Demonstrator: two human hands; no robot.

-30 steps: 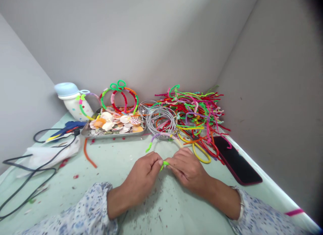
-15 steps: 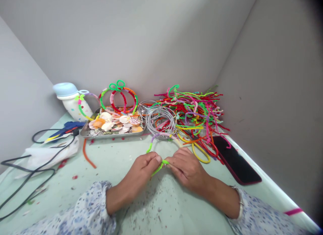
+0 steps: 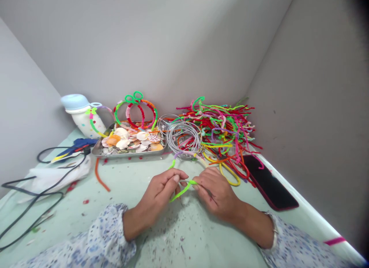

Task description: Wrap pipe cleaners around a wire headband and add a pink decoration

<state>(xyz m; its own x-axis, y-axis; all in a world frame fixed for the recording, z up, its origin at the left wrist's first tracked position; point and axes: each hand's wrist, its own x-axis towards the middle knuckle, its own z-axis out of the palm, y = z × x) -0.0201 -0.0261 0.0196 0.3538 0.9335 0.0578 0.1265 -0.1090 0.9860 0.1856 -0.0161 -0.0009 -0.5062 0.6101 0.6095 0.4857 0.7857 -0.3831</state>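
A ring wound in coloured pipe cleaners (image 3: 188,154), purple, pink, cream and green, is held upright between my two hands above the table. Its near side is a bare wire with a lime green pipe cleaner (image 3: 183,192) wrapped partly round it. My left hand (image 3: 164,189) pinches the bare wire, fingers closed. On the other side my right hand (image 3: 215,189) is closed on the ring where the green wrap ends. The loose green tail hangs down toward my left hand, and its tip lies beside the fingers.
Behind stand a metal tray (image 3: 129,156) of seashells with finished rings on it, a coil of grey wire (image 3: 184,139) and a heap of pipe cleaners (image 3: 221,126). A phone (image 3: 269,183) lies right. At left are a white bottle (image 3: 86,120), a black cable (image 3: 31,199) and a plastic bag (image 3: 60,174).
My left hand has drawn slightly left, away from the right fingers, baring the wire and the green wrap between them. More of the green tail shows. My right hand has hardly moved.
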